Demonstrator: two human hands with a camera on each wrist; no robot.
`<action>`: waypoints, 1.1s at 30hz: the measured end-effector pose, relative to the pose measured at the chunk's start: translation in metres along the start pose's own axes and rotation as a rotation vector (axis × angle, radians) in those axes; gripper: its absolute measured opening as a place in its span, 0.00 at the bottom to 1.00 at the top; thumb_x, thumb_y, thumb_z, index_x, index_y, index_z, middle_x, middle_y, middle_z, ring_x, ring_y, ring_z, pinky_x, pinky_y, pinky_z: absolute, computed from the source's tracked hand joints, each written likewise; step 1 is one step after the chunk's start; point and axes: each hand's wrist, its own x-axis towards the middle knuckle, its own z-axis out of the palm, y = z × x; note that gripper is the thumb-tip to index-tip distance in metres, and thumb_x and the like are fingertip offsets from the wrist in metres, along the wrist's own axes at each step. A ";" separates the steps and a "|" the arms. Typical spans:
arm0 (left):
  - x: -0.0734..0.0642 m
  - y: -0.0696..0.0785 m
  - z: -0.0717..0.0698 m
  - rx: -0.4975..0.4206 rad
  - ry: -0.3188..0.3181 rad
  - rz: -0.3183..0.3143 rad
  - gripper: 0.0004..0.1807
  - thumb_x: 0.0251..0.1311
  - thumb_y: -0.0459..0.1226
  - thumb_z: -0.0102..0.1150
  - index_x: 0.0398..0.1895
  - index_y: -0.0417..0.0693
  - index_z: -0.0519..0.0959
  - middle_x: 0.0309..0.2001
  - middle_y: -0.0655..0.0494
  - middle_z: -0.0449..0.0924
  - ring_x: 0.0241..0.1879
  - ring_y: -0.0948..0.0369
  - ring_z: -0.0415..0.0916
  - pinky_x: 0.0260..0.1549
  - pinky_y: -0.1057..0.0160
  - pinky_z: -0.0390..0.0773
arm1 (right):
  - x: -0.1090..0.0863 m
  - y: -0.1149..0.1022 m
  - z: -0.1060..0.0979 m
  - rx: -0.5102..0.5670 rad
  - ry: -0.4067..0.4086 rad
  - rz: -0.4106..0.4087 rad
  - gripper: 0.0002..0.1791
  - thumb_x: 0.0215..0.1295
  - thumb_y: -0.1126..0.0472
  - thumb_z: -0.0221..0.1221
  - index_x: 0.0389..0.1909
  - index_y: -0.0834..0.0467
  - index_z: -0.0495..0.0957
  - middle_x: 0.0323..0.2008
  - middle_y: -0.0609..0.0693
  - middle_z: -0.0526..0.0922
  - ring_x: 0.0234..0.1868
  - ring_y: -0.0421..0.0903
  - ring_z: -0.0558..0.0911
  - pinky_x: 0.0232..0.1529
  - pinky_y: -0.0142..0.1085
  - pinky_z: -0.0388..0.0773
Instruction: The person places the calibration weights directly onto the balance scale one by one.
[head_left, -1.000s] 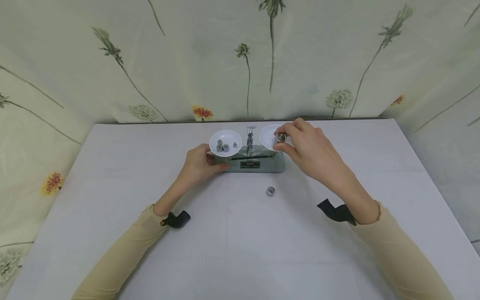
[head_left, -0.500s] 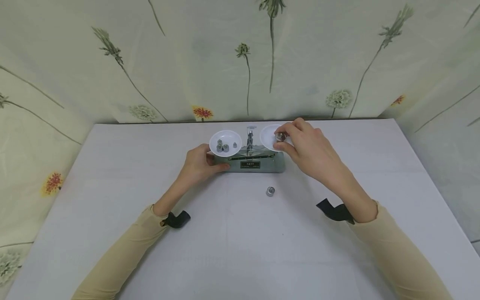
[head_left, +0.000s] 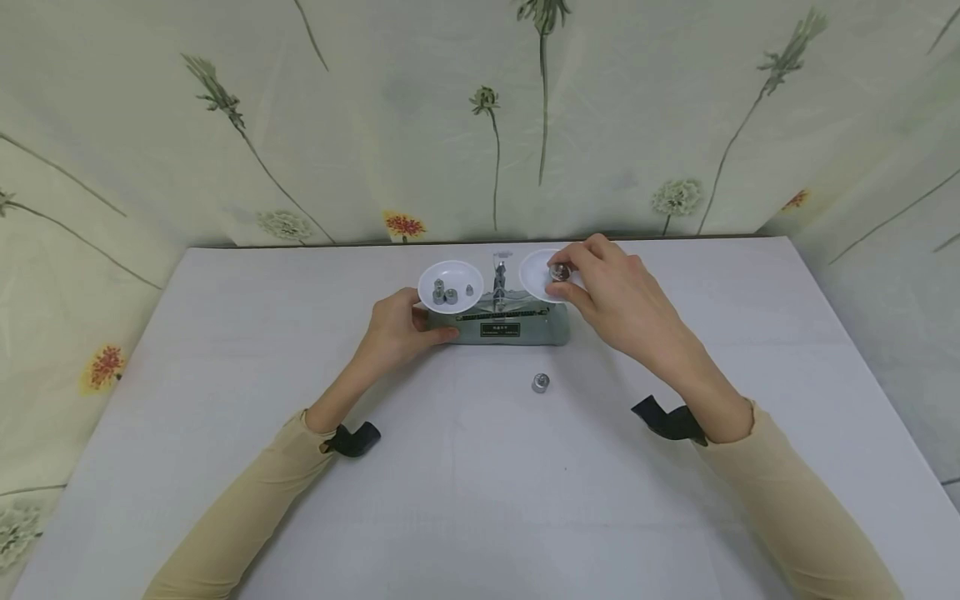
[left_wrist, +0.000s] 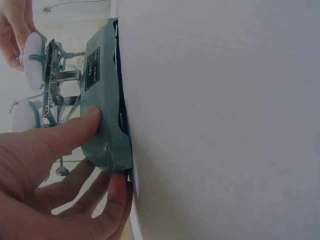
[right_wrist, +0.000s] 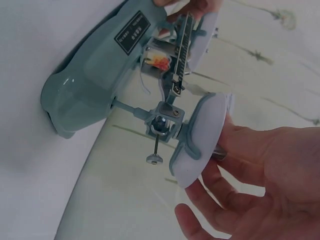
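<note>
A green balance scale [head_left: 517, 335] stands near the far edge of the table. My left hand [head_left: 399, 329] grips the left end of its base, the thumb on the front face and the fingers round the end in the left wrist view. In the white left pan [head_left: 459, 270] sit several small metal weights [head_left: 451, 296]. My right hand [head_left: 626, 304] pinches a larger metal weight [head_left: 559, 272] between thumb and fingers over the white right pan [head_left: 534, 273]. Seen from the right wrist, the weight [right_wrist: 219, 153] shows right at the pan's rim, partly hidden by the pan.
Another metal weight [head_left: 541, 382] stands on the white table [head_left: 480, 475] in front of the scale. A flower-patterned curtain [head_left: 435, 125] hangs behind the table's far edge. Black straps [head_left: 671, 421] stick out at both wrists.
My right wrist has shifted very slightly left and forward, with the weight still pinched over the right pan. The left hand keeps its hold on the scale's base.
</note>
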 end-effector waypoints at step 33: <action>0.000 -0.002 0.001 0.000 0.004 0.018 0.30 0.57 0.39 0.82 0.61 0.41 0.82 0.55 0.39 0.87 0.49 0.47 0.87 0.50 0.51 0.86 | 0.002 -0.002 0.000 0.017 0.023 0.052 0.20 0.76 0.52 0.67 0.62 0.56 0.81 0.57 0.58 0.82 0.54 0.59 0.83 0.52 0.54 0.80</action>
